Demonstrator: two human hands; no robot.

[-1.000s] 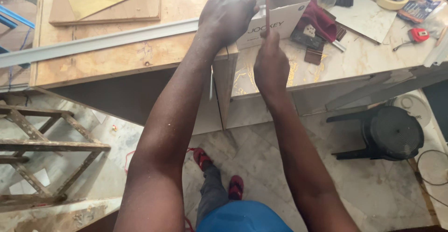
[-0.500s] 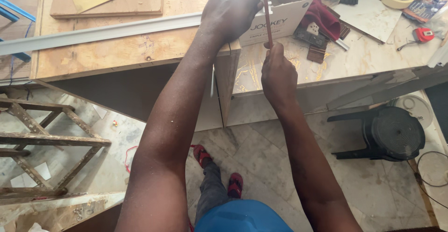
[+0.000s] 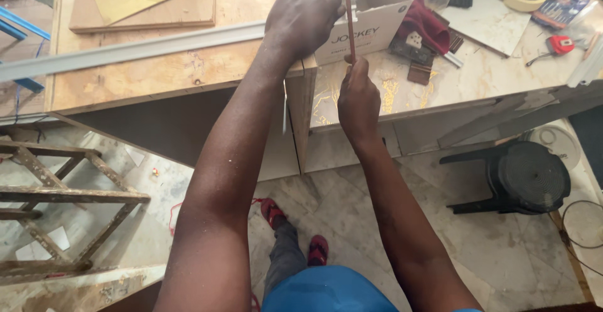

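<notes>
The left hand is closed in a fist on the long grey metal strip lying across the plywood worktop, pressing it down beside a white cardboard box. The right hand has its fingers pinched around a thin reddish rod held upright. No cut or mark shows on the strip, so the work looks barely begun. A black plastic stool stands on the marble floor at right.

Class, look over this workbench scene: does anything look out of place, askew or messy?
Yes. The long grey metal strip lies slanted across the plywood bench and overhangs its left edge. Yellow smears stain the pale worktop.
</notes>
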